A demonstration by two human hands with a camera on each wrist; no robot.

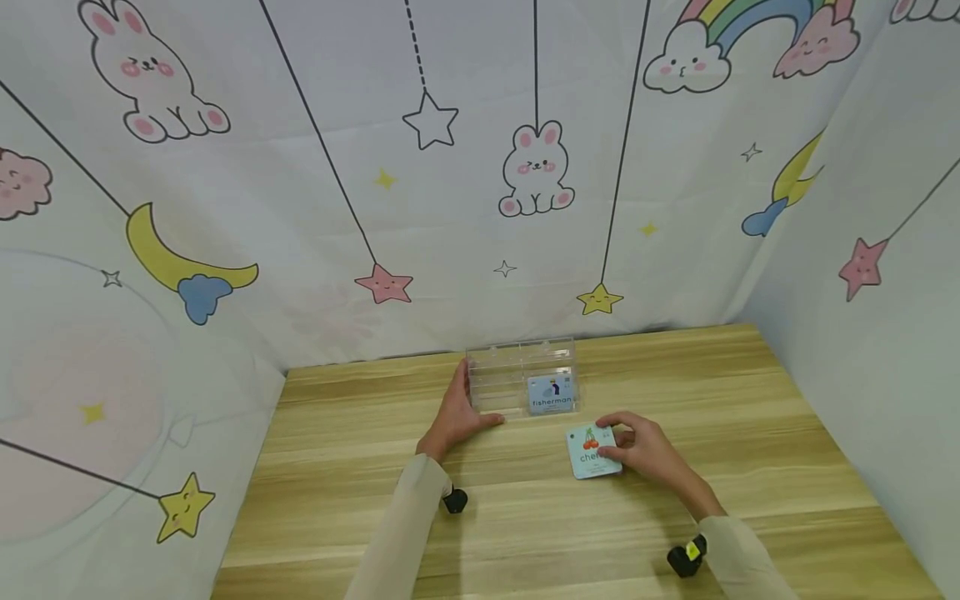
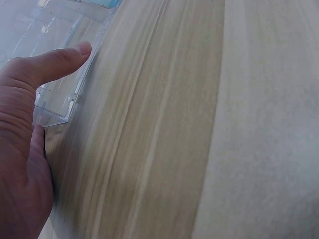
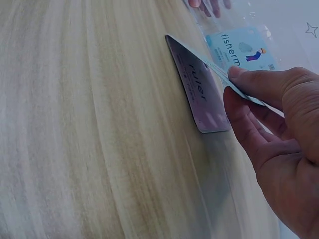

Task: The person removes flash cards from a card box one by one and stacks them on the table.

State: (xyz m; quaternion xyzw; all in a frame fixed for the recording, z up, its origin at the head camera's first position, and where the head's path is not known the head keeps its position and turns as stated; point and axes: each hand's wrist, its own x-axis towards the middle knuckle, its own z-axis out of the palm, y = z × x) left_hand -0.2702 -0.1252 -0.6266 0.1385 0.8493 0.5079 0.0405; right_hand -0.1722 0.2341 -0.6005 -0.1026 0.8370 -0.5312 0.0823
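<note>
My right hand (image 1: 647,450) pinches a pale blue picture card with cherries (image 1: 588,458) between thumb and fingers. In the right wrist view that card is tilted up on edge, over a pinkish card reading "ruler" (image 3: 197,92) on the table. My left hand (image 1: 459,412) lies at the left side of a clear plastic compartment box (image 1: 495,379). Its fingers run along the box's side and its thumb (image 2: 62,62) stretches out straight by the front edge. A blue "fisherman" card (image 1: 551,393) sits in the box's front right compartment.
The wooden table (image 1: 337,483) runs back to a white printed curtain (image 1: 465,208) right behind the box. Curtain also stands along the left and right sides. Each wrist carries a small black camera, such as the right one (image 1: 686,557).
</note>
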